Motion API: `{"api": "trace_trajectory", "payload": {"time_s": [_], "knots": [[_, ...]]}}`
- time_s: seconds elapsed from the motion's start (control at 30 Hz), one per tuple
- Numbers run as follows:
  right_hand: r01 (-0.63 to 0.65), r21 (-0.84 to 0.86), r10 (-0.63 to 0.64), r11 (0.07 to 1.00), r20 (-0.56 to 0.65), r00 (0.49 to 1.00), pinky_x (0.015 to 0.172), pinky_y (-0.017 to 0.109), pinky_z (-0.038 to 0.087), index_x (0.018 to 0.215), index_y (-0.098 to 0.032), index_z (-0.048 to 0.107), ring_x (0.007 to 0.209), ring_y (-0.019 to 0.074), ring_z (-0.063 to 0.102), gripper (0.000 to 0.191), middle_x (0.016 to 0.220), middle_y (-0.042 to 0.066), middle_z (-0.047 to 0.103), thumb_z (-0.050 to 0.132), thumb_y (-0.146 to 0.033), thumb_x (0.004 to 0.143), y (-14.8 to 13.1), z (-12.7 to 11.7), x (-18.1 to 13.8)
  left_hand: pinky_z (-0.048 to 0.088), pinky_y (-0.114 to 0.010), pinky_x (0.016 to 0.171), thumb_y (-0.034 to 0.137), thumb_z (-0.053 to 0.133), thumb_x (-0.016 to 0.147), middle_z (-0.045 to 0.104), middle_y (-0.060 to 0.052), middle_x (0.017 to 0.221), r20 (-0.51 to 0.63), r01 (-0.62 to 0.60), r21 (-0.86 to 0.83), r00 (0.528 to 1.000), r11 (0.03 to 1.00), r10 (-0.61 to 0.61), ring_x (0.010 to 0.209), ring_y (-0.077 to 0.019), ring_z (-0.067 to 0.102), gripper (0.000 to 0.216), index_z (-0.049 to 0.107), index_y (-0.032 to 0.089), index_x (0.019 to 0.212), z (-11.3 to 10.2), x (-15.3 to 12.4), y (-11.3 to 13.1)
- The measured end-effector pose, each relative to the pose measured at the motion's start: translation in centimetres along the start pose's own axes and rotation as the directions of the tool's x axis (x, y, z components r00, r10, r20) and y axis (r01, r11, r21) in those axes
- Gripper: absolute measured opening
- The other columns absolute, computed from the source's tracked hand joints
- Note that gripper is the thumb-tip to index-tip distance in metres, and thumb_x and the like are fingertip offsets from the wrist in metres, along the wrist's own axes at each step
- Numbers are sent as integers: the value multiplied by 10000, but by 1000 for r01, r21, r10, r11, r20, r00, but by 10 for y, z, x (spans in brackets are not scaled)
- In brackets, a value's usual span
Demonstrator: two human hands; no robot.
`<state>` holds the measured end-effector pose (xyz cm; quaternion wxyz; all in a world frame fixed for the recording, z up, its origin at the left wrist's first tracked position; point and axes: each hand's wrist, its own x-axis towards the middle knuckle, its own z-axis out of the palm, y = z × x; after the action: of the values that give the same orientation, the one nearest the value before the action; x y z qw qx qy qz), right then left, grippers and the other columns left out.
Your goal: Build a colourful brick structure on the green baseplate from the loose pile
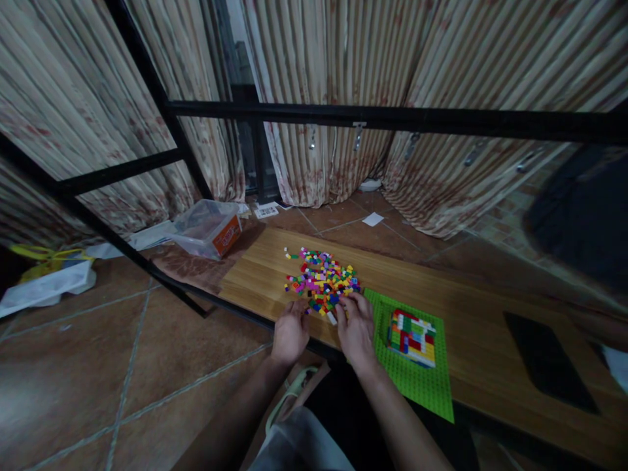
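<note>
A pile of small coloured bricks lies on a low wooden table. My left hand rests at the near left edge of the pile, fingers curled down onto the table. My right hand sits at the pile's near right edge, fingers bent over some bricks, with a white brick just left of it. I cannot make out whether either hand holds a brick. To the right lies a green baseplate carrying a flat block of joined coloured bricks.
A clear plastic box with an orange label stands at the table's far left. A dark flat mat lies at the right. Black metal frame bars cross in front of curtains. Tiled floor lies left of the table.
</note>
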<state>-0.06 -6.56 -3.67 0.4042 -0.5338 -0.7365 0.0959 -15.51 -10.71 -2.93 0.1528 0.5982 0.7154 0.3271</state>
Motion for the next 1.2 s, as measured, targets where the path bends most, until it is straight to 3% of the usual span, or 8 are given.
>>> {"api": "trace_trajectory", "payload": {"time_s": [0.13, 0.37, 0.53, 0.7, 0.93, 1.2], "knots": [[17, 45, -20, 999, 78, 997, 964, 416, 442, 1042, -191, 675, 1096, 248, 510, 275, 1132, 102, 573, 428, -267, 949, -15, -12, -15, 500, -357, 934, 120, 477, 851, 653, -103, 1115, -26, -10, -54, 1000, 999, 9, 1027, -210, 635, 347, 588, 162, 1178, -1, -2, 2], [-30, 253, -40, 967, 268, 963, 904, 369, 480, 1167, -217, 621, 1004, 210, 577, 304, 1045, 76, 634, 395, -228, 965, -37, -23, -18, 498, -364, 950, 162, 519, 848, 682, -59, 1031, 18, -129, -208, 991, 970, 136, 984, -189, 643, 383, 571, 205, 1225, -13, -19, 23], [-100, 342, 1, 934, 277, 961, 884, 353, 491, 1125, -221, 647, 979, 197, 602, 305, 1015, 72, 648, 389, -198, 965, -40, -34, -21, 522, -329, 901, 204, 488, 885, 685, -72, 1019, 57, -85, -355, 992, 931, 112, 953, -171, 663, 393, 520, 180, 1276, -12, -24, 34], [-114, 370, 27, 922, 231, 973, 853, 328, 504, 1083, -219, 673, 949, 188, 624, 311, 991, 71, 664, 392, -177, 956, -39, -42, -28, 541, -307, 845, 187, 487, 877, 687, -88, 1027, 43, -86, -379, 993, 921, 111, 933, -174, 670, 362, 551, 164, 1232, -7, -29, 45], [-146, 305, 120, 941, 101, 988, 866, 319, 505, 1048, -200, 681, 960, 192, 634, 304, 1029, 81, 685, 396, -183, 946, -36, -42, -39, 539, -290, 817, 170, 505, 855, 706, -74, 999, 12, -76, -314, 996, 946, 84, 876, -168, 681, 283, 624, 178, 1111, -4, -35, 63], [-143, -49, 149, 988, 140, 979, 843, 351, 472, 958, -214, 696, 911, 226, 616, 244, 933, 66, 702, 455, -200, 929, -9, -30, -27, 547, -309, 814, 221, 551, 841, 725, -36, 950, 9, 26, -309, 1000, 951, -24, 862, -169, 694, 282, 644, 210, 1107, 5, -22, 34]]}}
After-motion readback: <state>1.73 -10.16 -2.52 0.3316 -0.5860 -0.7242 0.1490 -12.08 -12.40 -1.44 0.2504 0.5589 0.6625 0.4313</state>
